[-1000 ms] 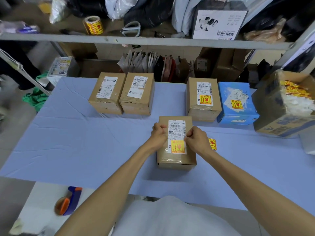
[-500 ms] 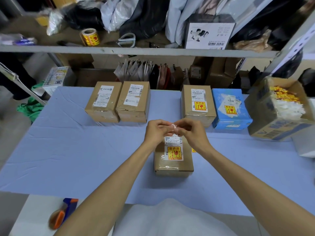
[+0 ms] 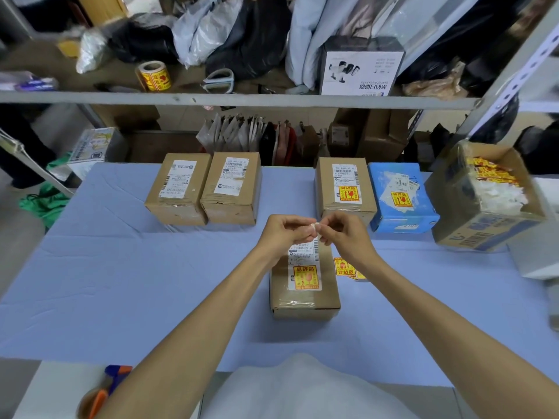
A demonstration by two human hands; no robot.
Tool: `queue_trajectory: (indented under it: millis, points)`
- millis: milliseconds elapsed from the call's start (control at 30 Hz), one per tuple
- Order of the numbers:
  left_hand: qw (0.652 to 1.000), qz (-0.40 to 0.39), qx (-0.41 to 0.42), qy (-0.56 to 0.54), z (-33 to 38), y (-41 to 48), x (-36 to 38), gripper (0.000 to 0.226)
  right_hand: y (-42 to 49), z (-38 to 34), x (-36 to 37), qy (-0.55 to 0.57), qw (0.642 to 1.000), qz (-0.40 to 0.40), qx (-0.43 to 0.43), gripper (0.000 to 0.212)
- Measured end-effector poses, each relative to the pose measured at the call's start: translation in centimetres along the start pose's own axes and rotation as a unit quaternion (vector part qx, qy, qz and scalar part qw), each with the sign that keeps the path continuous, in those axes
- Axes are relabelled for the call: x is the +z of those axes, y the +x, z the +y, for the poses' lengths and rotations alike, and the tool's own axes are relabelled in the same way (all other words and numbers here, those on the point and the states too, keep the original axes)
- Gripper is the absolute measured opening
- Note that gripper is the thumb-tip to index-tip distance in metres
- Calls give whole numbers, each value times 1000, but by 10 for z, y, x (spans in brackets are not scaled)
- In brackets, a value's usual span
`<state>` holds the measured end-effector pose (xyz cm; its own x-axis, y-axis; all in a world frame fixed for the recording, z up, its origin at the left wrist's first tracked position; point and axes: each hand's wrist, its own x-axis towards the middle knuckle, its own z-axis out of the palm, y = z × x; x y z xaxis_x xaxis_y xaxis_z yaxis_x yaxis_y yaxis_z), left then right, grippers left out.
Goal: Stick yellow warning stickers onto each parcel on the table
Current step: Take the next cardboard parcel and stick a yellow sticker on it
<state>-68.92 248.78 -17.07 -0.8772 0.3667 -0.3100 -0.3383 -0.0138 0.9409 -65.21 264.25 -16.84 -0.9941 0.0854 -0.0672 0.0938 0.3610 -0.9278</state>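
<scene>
Head view, hands at table centre.

Handling (judged): a yellow warning sticker is thin, limp paper, near weightless, and tacky on one face. It is best taken by one corner or edge with the fingertips so the glue does not foul the fingers or fold on itself. The parcels are stiff cardboard with flat tops that should take pressing well. Their weight cannot be told.

Location: spare loose stickers (image 3: 343, 267) lie on the blue table (image 3: 121, 282), just beside the near parcel (image 3: 305, 297) on its right. That parcel already carries a yellow sticker (image 3: 306, 276) on the lower part of its label. Two brown parcels at back left (image 3: 178, 189) (image 3: 231, 187) show white labels only, no yellow.

Grip: left hand (image 3: 284, 234) and right hand (image 3: 341, 234) meet above the far end of the near parcel, clear of it. Fingers of both are curled, tips pressed together on one small white scrap (image 3: 314, 227) held between the hands. The scrap is probably peeled backing, but it is too small to confirm. Neither hand touches a parcel.
</scene>
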Motion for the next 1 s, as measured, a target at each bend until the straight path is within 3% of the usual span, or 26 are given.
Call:
queue_trajectory:
  millis: [200,400,567,800,1000]
  points:
    - [999,28,-7,32,3,6,8,7,-6,-5,-4,87,995,46,17,15]
    - [998,-22,-9,53,9,19,37,8,-18,-7,-28,106,992,74,-2,14]
    - [995,-68,-63,-35,17,24,72,13,-26,-11,-63,54,991,122,-31,13]
    - [989,-109,-28,95,24,45,109,11,-33,-1,-93,10,979,203,-29,25]
    - [984,-112,8,141,23,54,147,14,-34,26,-115,-76,958,272,-41,4]
